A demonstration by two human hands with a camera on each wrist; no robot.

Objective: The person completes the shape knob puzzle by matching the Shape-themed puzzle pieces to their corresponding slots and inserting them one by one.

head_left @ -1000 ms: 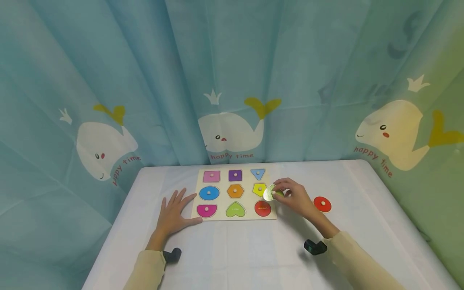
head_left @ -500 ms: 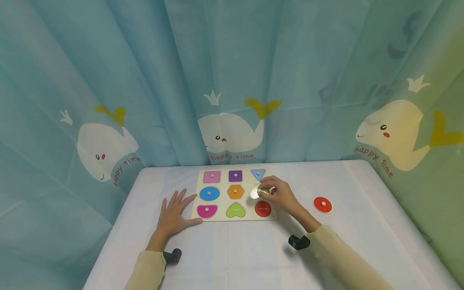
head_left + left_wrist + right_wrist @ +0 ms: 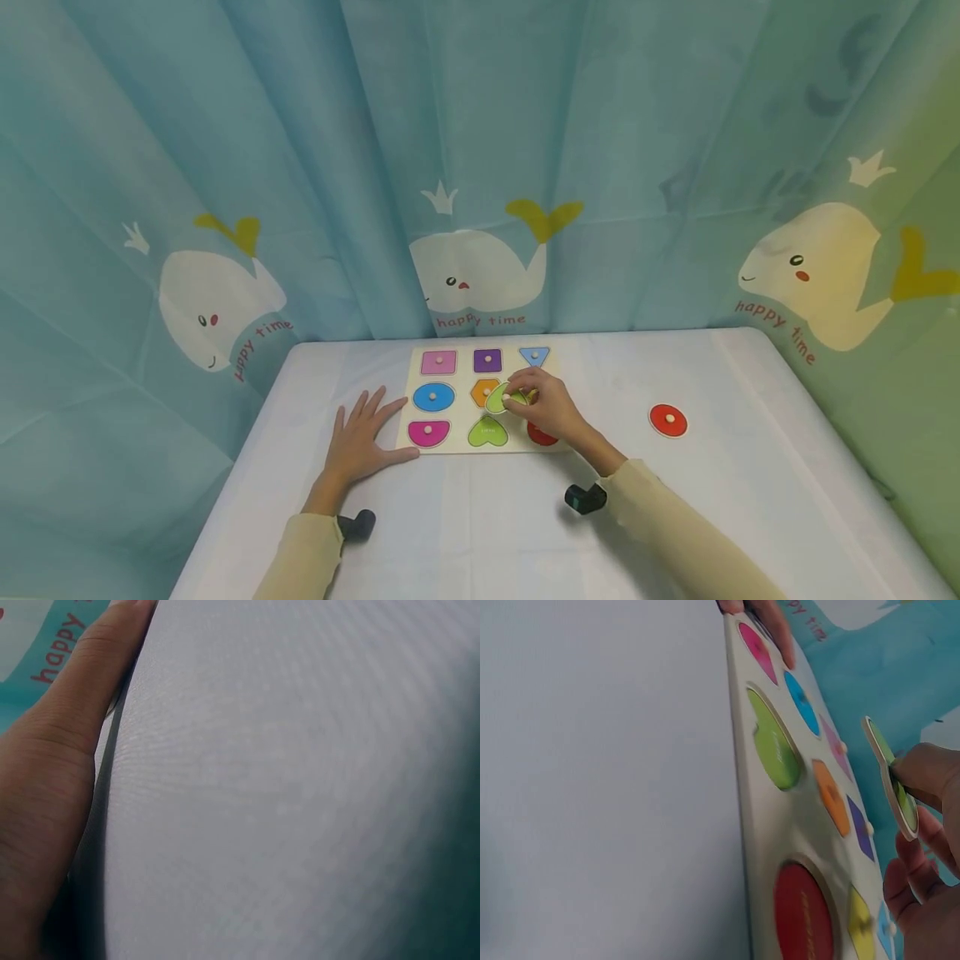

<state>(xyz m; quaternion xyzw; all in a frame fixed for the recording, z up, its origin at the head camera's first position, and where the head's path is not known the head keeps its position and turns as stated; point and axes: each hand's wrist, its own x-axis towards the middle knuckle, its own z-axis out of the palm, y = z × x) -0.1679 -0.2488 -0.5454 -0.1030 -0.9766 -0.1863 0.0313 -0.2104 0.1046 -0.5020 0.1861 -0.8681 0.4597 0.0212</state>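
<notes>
My right hand (image 3: 551, 407) pinches the small knob of a green heart puzzle piece (image 3: 497, 400), held raised over the middle of the wooden shape puzzle board (image 3: 459, 442). In the right wrist view the heart piece (image 3: 889, 776) hangs tilted, apart from the board. Below it in the head view is the heart-shaped recess (image 3: 487, 432), its green bottom showing. The red round recess (image 3: 542, 433) is partly covered by my right hand, and the yellow pentagon is mostly hidden. My left hand (image 3: 363, 437) lies with spread fingers, thumb and forefinger at the board's left edge.
A red round knobbed piece (image 3: 667, 421) lies on the white table (image 3: 465, 533), right of the board. Other knobbed shapes sit in the board, such as the blue oval (image 3: 433, 397) and purple square (image 3: 487, 361). A whale-print curtain (image 3: 637, 275) hangs behind.
My right hand has carried the green heart piece leftward, from the board's right edge to above the orange hexagon and heart recess. My left hand stays in place.
</notes>
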